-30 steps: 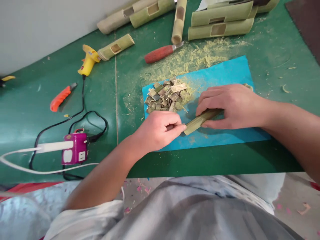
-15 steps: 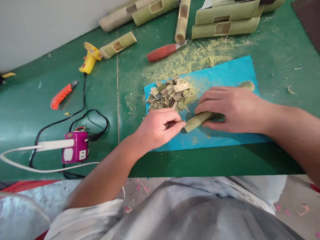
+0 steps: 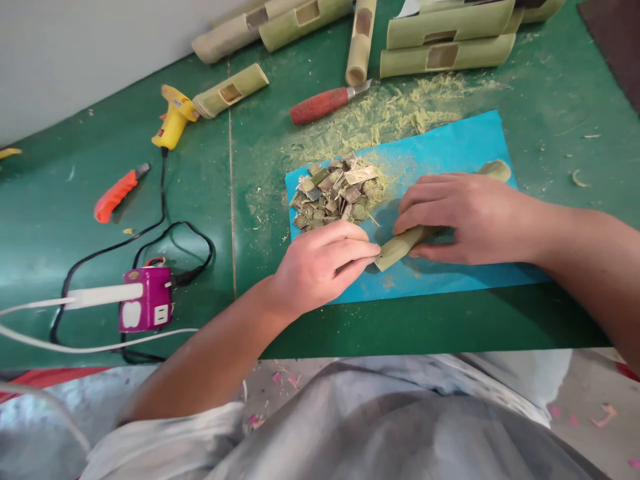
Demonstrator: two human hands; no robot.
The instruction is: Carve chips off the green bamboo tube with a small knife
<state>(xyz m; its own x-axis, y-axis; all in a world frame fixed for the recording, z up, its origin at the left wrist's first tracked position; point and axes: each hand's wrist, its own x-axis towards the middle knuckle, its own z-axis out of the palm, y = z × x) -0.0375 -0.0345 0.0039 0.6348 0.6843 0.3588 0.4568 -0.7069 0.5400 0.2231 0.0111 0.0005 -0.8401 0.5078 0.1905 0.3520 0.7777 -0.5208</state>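
A pale green bamboo tube [image 3: 399, 248] lies slanted over a blue sheet [image 3: 465, 143], its middle covered by my right hand [image 3: 465, 217]. The fingers of that hand are wrapped round the tube, and its far rounded end shows beyond the knuckles. My left hand [image 3: 330, 263] is closed in a pinch right at the tube's near left end. Whatever those fingertips hold is too small and hidden to make out. Just behind my left hand sits a heap of small bamboo chips [image 3: 336, 190] mixed with shavings, on the same sheet.
A red-handled knife [image 3: 320, 107] lies behind the sheet near scattered shavings. Cut bamboo tubes [image 3: 447, 57] are stacked at the back. To the left are a yellow glue gun [image 3: 175, 117], an orange cutter [image 3: 117, 195] and a purple power adapter [image 3: 146, 300] with cords.
My left hand has shifted slightly right, its fingers straighter and closer against the tube's end. The right hand keeps its hold on the tube. The view has moved a little.
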